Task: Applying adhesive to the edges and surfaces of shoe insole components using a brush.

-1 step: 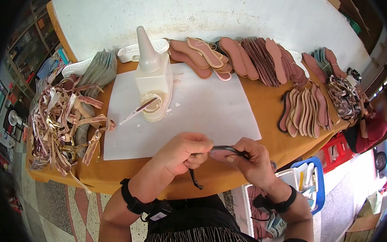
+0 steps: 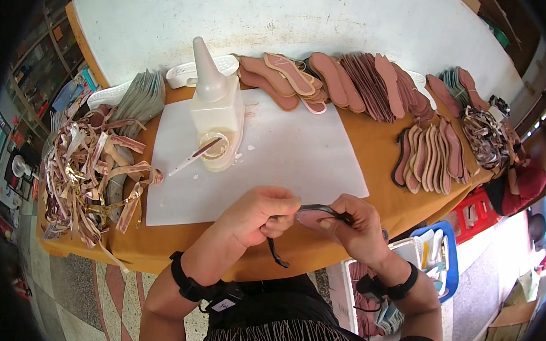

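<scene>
Over the table's front edge, my left hand (image 2: 254,216) pinches a narrow black strip (image 2: 314,208). The strip runs taut to my right hand (image 2: 358,229), and its loose end hangs below the left fingers. My right hand is closed on a pink shoe insole (image 2: 312,220), its thumb pressing where the strip meets the edge. Most of the insole is hidden by that hand. Beyond my hands, on a white sheet (image 2: 286,162), stands a white container with a cone top (image 2: 217,108). A brush (image 2: 192,157) rests across the white-crusted opening at its front.
Tangled pinkish and gold strips (image 2: 85,171) cover the table's left end, beside grey-green insoles (image 2: 141,97). Pink insoles (image 2: 366,82) line the back, with several edged ones (image 2: 433,158) at right. A blue basket (image 2: 452,263) stands below on the right. Another person (image 2: 528,183) sits far right.
The strip's hanging end has shifted very slightly to the right. Both hands keep nearly the same place and grip.
</scene>
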A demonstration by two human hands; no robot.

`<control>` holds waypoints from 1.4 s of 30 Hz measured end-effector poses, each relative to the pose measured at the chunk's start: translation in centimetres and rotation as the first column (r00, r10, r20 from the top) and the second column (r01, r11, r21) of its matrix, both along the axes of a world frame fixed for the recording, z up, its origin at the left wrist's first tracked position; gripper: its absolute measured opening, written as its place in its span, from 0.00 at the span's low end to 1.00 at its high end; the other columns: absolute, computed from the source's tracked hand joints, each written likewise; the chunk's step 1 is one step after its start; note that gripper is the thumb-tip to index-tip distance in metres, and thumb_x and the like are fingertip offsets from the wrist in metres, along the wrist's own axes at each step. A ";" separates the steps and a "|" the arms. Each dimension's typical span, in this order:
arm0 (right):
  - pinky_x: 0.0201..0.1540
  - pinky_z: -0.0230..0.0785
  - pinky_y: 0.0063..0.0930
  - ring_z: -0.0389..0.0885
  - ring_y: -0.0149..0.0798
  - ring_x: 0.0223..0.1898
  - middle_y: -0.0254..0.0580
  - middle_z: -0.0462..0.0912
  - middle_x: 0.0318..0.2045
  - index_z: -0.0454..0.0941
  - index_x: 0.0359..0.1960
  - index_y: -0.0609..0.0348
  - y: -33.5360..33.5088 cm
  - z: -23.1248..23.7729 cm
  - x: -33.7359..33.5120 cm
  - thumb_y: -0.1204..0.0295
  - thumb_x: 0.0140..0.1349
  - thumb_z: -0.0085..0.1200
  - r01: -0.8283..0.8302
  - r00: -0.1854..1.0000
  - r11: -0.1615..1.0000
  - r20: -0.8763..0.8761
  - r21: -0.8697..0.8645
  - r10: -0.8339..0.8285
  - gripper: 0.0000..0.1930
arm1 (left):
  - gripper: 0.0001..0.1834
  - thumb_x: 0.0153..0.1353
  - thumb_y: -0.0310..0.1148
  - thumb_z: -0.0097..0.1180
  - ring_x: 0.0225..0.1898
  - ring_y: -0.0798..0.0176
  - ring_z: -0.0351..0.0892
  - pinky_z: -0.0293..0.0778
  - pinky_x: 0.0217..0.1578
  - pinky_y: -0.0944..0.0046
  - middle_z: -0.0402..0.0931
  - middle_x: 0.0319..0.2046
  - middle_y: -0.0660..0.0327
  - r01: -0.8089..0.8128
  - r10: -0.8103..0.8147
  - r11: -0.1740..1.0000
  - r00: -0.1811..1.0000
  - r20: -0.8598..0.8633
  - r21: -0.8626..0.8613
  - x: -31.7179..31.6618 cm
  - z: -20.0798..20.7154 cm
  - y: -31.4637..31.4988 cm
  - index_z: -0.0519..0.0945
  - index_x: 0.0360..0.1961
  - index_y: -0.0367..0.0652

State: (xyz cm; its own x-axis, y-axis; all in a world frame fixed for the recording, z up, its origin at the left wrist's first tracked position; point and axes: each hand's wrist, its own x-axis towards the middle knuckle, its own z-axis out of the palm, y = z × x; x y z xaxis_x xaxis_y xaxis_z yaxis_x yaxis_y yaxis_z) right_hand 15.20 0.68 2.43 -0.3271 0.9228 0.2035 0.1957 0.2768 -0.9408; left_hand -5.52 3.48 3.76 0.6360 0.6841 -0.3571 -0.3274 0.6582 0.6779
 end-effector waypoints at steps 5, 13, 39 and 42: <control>0.33 0.64 0.15 0.70 0.21 0.29 0.29 0.74 0.24 0.67 0.24 0.62 -0.5 0.7 -0.4 0.86 0.51 0.49 -0.037 0.982 0.979 -0.187 -0.200 -0.001 0.06 | 0.09 0.57 0.32 0.49 0.12 0.78 0.53 0.45 0.11 0.78 0.60 0.14 0.68 0.027 -0.028 1.000 0.999 0.027 0.012 -0.1 0.1 0.2 0.68 0.22 0.43; 0.32 0.67 0.17 0.73 0.24 0.29 0.35 0.78 0.28 0.70 0.25 0.61 -0.9 0.8 -1.2 0.84 0.52 0.50 0.067 0.820 0.961 -0.534 -0.268 -0.206 0.05 | 0.10 0.58 0.33 0.48 0.11 0.77 0.53 0.45 0.11 0.78 0.61 0.13 0.67 -0.082 0.082 0.997 0.997 0.006 0.004 -0.3 0.2 -0.3 0.67 0.22 0.43; 0.31 0.70 0.19 0.75 0.27 0.26 0.38 0.78 0.26 0.72 0.25 0.60 -0.2 -0.2 -4.6 0.83 0.53 0.50 0.160 0.473 0.916 -0.785 -0.368 -0.399 0.04 | 0.02 0.55 0.24 0.52 0.13 0.80 0.52 0.47 0.12 0.78 0.61 0.13 0.71 -0.480 0.531 0.735 0.847 0.034 0.478 3.4 -0.6 -2.1 0.73 0.27 0.37; 0.32 0.70 0.19 0.75 0.27 0.27 0.37 0.78 0.26 0.72 0.25 0.60 -0.2 -0.5 -4.5 0.83 0.53 0.50 0.162 0.465 0.915 -0.789 -0.371 -0.402 0.04 | 0.02 0.55 0.24 0.52 0.13 0.81 0.51 0.46 0.12 0.78 0.62 0.14 0.71 -0.477 0.557 0.721 0.830 -0.011 0.503 3.8 -0.8 -2.0 0.73 0.27 0.37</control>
State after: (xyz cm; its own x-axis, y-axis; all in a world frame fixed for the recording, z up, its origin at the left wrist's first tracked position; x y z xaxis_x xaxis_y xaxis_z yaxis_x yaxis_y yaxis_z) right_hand 10.65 0.46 1.90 0.1745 0.9845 0.0157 -0.6826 0.1325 -0.7186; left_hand -1.75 1.52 2.94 0.0987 0.9947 0.0286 -0.3907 0.0123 0.9204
